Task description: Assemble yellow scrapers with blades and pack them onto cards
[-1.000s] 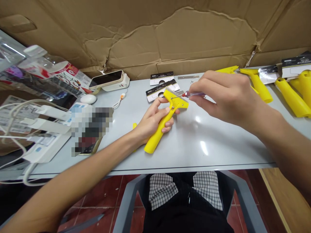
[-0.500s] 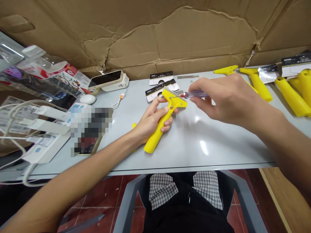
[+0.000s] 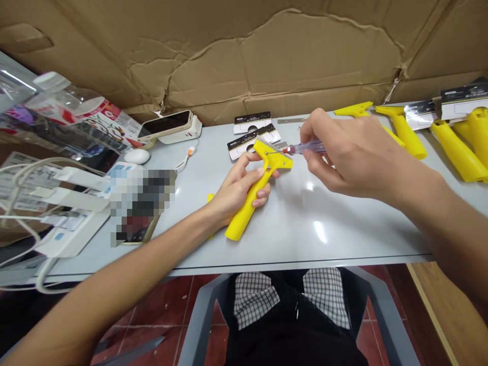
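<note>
My left hand (image 3: 244, 185) is closed round the neck of a yellow scraper (image 3: 246, 211), its handle pointing toward me. Two small screws show on the scraper's head, and a metal blade edge lies along its far side. In my right hand (image 3: 354, 152) is a screwdriver (image 3: 305, 148) with a clear handle and a red collar. The screwdriver's thin shaft reaches to the left screw on the head. Beyond the scraper lie black-and-white packaging cards (image 3: 249, 141). A metal blade strip (image 3: 292, 121) rests behind my right hand, partly hidden by it.
Several yellow scraper handles (image 3: 407, 132) lie at the right, beside more packaging (image 3: 465, 104). On the left are a phone (image 3: 147, 223), a power strip (image 3: 72, 234) with cables, a white mouse (image 3: 137, 156) and plastic bottles (image 3: 91, 117). Cardboard (image 3: 285, 61) stands along the table's back.
My right hand's fingers have shifted and opened slightly round the screwdriver handle. The scraper and my left hand stay almost in place.
</note>
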Demonstrator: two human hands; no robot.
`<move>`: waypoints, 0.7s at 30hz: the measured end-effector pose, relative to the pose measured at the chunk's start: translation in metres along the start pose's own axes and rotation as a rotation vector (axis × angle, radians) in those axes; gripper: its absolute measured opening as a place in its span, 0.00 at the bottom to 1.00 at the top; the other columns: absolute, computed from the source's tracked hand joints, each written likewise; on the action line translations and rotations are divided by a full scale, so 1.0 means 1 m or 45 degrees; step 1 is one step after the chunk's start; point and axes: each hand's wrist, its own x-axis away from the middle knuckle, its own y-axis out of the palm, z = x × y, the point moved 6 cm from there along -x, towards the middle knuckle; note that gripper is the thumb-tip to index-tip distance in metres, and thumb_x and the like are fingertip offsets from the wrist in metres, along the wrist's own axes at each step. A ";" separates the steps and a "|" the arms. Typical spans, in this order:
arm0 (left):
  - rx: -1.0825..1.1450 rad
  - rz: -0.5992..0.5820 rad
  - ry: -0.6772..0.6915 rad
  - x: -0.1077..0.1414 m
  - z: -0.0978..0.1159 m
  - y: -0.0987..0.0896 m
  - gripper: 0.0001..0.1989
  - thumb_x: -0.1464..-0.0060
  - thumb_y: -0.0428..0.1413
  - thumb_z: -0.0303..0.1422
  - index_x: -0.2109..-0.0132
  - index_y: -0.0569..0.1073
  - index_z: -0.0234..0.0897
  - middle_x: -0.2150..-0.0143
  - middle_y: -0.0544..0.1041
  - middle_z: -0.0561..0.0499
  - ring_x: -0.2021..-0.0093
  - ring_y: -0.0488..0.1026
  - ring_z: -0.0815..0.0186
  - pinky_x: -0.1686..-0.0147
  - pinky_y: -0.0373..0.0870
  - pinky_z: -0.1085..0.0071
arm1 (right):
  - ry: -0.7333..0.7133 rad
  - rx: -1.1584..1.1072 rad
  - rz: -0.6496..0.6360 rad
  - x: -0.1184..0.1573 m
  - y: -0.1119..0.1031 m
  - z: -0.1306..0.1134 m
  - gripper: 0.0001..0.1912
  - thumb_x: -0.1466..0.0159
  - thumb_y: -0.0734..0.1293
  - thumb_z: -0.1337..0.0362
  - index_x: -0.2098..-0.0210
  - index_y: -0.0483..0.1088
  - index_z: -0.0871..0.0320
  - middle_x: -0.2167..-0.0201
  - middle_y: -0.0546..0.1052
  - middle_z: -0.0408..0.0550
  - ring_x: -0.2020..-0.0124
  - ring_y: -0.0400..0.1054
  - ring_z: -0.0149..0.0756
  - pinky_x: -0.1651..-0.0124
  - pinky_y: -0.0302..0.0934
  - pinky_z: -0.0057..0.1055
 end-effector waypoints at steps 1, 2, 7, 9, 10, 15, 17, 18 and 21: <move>0.000 0.000 -0.001 0.000 0.000 0.000 0.15 0.33 0.59 0.29 0.47 0.60 0.45 0.56 0.82 0.49 0.78 0.68 0.75 0.81 0.60 0.79 | 0.016 0.002 -0.008 -0.001 0.000 0.001 0.21 0.23 0.58 0.61 0.38 0.73 0.57 0.64 0.81 0.54 0.64 0.74 0.50 0.63 0.56 0.42; -0.001 0.001 -0.002 0.000 0.000 0.000 0.15 0.33 0.59 0.29 0.47 0.60 0.45 0.56 0.82 0.49 0.78 0.68 0.75 0.81 0.60 0.79 | 0.037 0.008 -0.018 -0.001 0.001 0.002 0.20 0.23 0.58 0.61 0.38 0.74 0.57 0.63 0.82 0.55 0.64 0.74 0.51 0.63 0.57 0.42; -0.018 0.010 0.004 0.001 0.001 0.001 0.15 0.33 0.59 0.29 0.47 0.61 0.44 0.56 0.83 0.48 0.78 0.67 0.75 0.81 0.59 0.78 | 0.117 0.145 -0.016 -0.006 0.004 0.008 0.23 0.20 0.55 0.55 0.46 0.77 0.58 0.68 0.79 0.54 0.67 0.73 0.50 0.64 0.55 0.40; -0.020 0.013 0.001 0.001 0.001 0.001 0.15 0.33 0.59 0.29 0.47 0.61 0.44 0.55 0.83 0.48 0.78 0.67 0.75 0.81 0.59 0.78 | 0.118 0.206 0.001 -0.005 0.005 0.008 0.26 0.20 0.53 0.51 0.49 0.78 0.58 0.70 0.77 0.53 0.69 0.72 0.50 0.65 0.53 0.39; -0.018 0.015 -0.002 0.001 0.001 0.001 0.16 0.33 0.60 0.29 0.47 0.61 0.44 0.55 0.83 0.48 0.78 0.67 0.75 0.81 0.59 0.78 | 0.101 0.211 0.005 -0.004 0.004 0.008 0.26 0.20 0.53 0.50 0.49 0.78 0.58 0.71 0.77 0.53 0.69 0.72 0.49 0.66 0.52 0.39; -0.002 0.001 -0.001 0.001 0.001 0.001 0.17 0.34 0.61 0.30 0.47 0.60 0.45 0.56 0.82 0.49 0.78 0.67 0.75 0.81 0.59 0.78 | 0.031 0.081 -0.039 0.001 0.002 0.005 0.22 0.27 0.63 0.57 0.36 0.71 0.57 0.67 0.81 0.52 0.68 0.72 0.49 0.64 0.55 0.41; 0.004 -0.006 0.000 0.000 0.001 0.001 0.18 0.35 0.61 0.30 0.47 0.60 0.45 0.56 0.82 0.49 0.78 0.67 0.75 0.81 0.59 0.78 | 0.035 0.054 -0.042 0.001 0.002 0.006 0.21 0.27 0.63 0.61 0.37 0.72 0.55 0.63 0.82 0.53 0.66 0.73 0.50 0.63 0.56 0.42; 0.008 -0.004 -0.004 0.000 0.001 0.001 0.18 0.35 0.61 0.30 0.47 0.60 0.45 0.56 0.82 0.49 0.78 0.67 0.75 0.81 0.59 0.79 | 0.022 0.048 -0.024 0.001 0.001 0.007 0.20 0.26 0.62 0.61 0.38 0.73 0.55 0.62 0.82 0.53 0.65 0.74 0.50 0.63 0.57 0.42; 0.013 0.003 -0.019 0.000 0.001 0.002 0.17 0.34 0.61 0.29 0.47 0.60 0.45 0.56 0.82 0.49 0.78 0.68 0.75 0.81 0.59 0.79 | -0.036 0.028 0.082 0.000 -0.003 0.007 0.17 0.24 0.60 0.59 0.44 0.76 0.54 0.59 0.83 0.51 0.63 0.75 0.49 0.63 0.56 0.41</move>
